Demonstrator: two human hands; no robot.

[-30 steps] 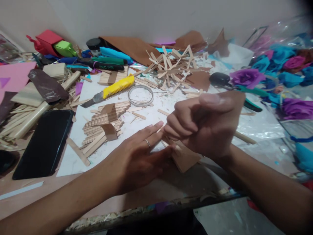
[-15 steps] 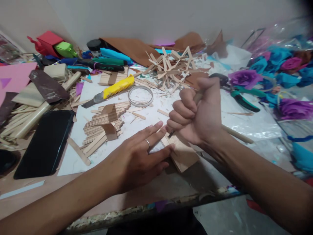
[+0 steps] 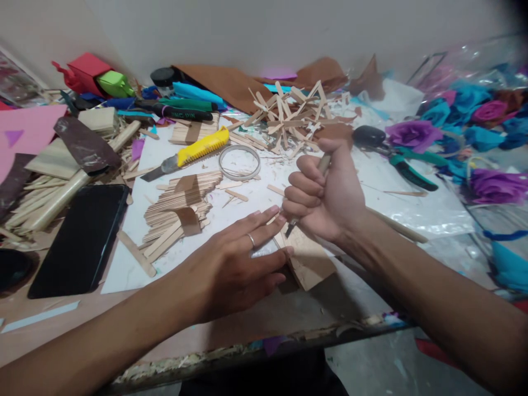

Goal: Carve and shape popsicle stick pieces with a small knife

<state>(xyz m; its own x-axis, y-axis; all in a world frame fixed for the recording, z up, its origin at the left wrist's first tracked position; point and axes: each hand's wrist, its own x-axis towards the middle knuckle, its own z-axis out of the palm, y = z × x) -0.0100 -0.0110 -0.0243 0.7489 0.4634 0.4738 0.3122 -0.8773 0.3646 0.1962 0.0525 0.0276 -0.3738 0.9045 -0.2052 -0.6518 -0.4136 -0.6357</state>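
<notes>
My left hand (image 3: 235,264) lies flat with fingers spread, pressing on a small brown board piece (image 3: 310,265) near the table's front edge; a ring sits on one finger. My right hand (image 3: 325,192) is fisted around a wooden-handled tool (image 3: 324,163), whose dark tip (image 3: 290,228) points down onto the board piece, just beside the left fingertips. A bundle of flat wooden sticks (image 3: 177,206) wrapped with brown bands lies to the left of both hands on a white sheet (image 3: 136,258).
A black phone (image 3: 80,239) lies at the left. A yellow utility knife (image 3: 192,153), a tape ring (image 3: 239,162) and a heap of cut sticks (image 3: 289,118) lie behind the hands. Green-handled pliers (image 3: 398,159) and paper flowers (image 3: 454,126) are at the right.
My right hand came down from in front of the camera, closed into a fist on the tool, and brought its tip onto the board piece. The left hand stayed pressed in place.
</notes>
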